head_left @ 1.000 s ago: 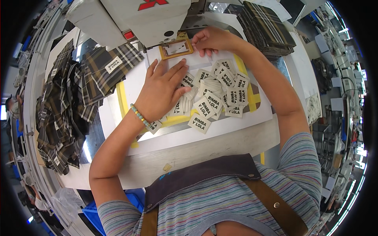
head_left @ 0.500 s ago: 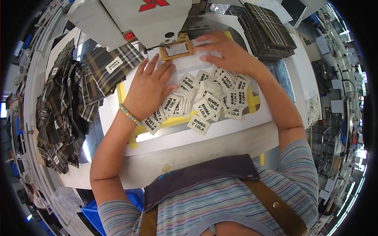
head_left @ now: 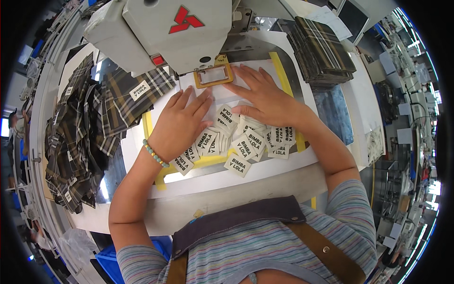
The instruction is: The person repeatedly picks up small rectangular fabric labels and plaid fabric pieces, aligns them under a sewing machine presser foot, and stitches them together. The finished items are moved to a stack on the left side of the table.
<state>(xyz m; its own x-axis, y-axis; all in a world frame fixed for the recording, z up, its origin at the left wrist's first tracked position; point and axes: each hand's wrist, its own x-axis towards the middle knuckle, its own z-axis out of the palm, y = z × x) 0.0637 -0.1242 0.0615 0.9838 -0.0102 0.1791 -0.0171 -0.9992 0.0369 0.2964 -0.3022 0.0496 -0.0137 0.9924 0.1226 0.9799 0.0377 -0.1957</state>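
- Head view: left hand palm down, fingers spread, beside the pile of white labels;
- right hand palm down, fingers spread, fingertips near the yellow frame, thumb by the labels;
- frame at the foot of the pale machine;
- plaid pieces at left; plaid stack at right.

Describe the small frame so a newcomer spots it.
Below the big pale machine head, ahead of the left hand and beside the right hand, lies a rectangular frame. Unlike the loose white labels, it has an orange-yellow rim around a pale middle.
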